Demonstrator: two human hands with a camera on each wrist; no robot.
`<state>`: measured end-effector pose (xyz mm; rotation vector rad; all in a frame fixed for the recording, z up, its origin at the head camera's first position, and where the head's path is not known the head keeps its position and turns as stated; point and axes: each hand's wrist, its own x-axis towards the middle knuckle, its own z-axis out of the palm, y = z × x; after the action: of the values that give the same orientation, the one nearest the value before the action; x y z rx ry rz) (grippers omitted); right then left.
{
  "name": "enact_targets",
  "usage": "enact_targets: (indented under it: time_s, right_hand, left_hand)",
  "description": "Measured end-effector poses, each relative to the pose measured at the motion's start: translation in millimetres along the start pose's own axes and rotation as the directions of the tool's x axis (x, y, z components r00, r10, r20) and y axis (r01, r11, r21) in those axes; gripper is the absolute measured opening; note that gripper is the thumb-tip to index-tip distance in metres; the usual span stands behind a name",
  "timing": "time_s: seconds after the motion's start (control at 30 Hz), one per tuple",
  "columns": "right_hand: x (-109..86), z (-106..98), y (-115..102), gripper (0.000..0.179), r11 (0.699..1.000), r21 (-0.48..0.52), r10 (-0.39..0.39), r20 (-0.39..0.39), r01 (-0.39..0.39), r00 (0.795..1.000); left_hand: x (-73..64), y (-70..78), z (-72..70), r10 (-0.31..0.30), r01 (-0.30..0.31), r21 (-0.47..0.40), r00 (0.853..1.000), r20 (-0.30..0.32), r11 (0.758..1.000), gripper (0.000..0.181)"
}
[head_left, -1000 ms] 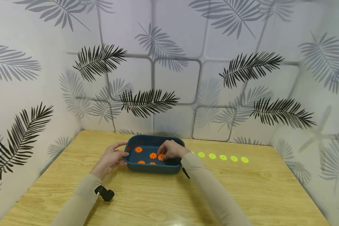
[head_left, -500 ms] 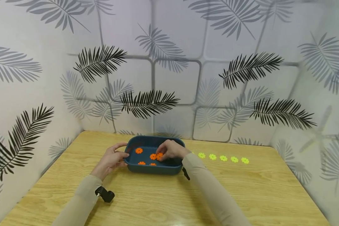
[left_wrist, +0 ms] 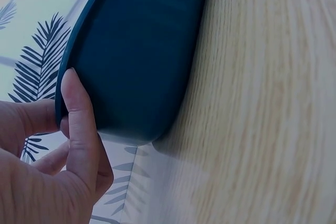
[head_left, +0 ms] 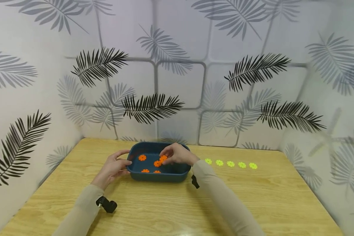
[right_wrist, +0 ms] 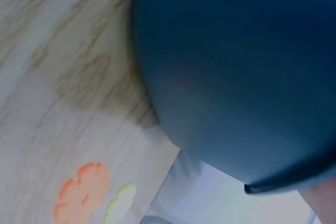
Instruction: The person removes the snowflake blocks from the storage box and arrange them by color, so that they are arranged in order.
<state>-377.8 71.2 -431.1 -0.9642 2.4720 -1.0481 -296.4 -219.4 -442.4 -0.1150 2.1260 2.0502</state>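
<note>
A dark blue bin [head_left: 158,178] stands on the wooden table with several orange flower-shaped discs [head_left: 142,157] inside. My left hand [head_left: 113,167] grips its left end; in the left wrist view, thumb and fingers pinch the bin's rim [left_wrist: 61,85]. Inside the bin, my right hand [head_left: 181,154] pinches one orange flower-shaped disc [head_left: 163,158] between thumb and fingers. Another orange disc [head_left: 157,164] lies right by the held one. The bin's wall [right_wrist: 226,77] hides most of the right hand in the right wrist view.
Yellow-green flower-shaped discs [head_left: 230,164] lie in a row on the table, right of the bin. An orange disc [right_wrist: 83,195] and a yellow-green disc [right_wrist: 119,203] show on the table in the right wrist view. A patterned wall [head_left: 177,124] stands behind.
My right hand has risen slightly inside the bin, lifting the pinched orange disc up and a little left. My left hand keeps its grip on the bin.
</note>
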Motion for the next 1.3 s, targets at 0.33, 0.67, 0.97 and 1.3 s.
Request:
enact_targets:
  time_s: [0.33, 0.67, 0.97, 1.3]
  right_hand:
    - [-22.4, -10.9, -8.3, 0.035, 0.983, 0.182, -0.017, -0.002, 0.017, 1.0]
    - [-39.5, -20.7, -3.3, 0.036, 0.969, 0.248, 0.006, -0.053, 0.007, 0.999]
    - [-60.7, -26.9, 4.2, 0.038, 0.949, 0.315, 0.055, -0.11, -0.017, 0.992]
    - [-88.5, -41.2, 22.0, 0.037, 0.946, 0.32, 0.1, -0.141, -0.05, 0.985]
  left_hand:
    - [-2.4, 0.0, -1.1, -0.022, 0.022, -0.015, 1.0, -0.011, 1.0, 0.066]
    - [-3.9, -0.1, -4.1, -0.017, 0.017, 0.001, 1.0, -0.006, 1.0, 0.065]
    - [-4.1, 0.6, -2.0, -0.022, 0.022, -0.043, 1.0, 0.006, 0.999, 0.067]
    - [-1.1, 0.1, 2.0, -0.026, 0.026, -0.001, 1.0, 0.003, 1.0, 0.064]
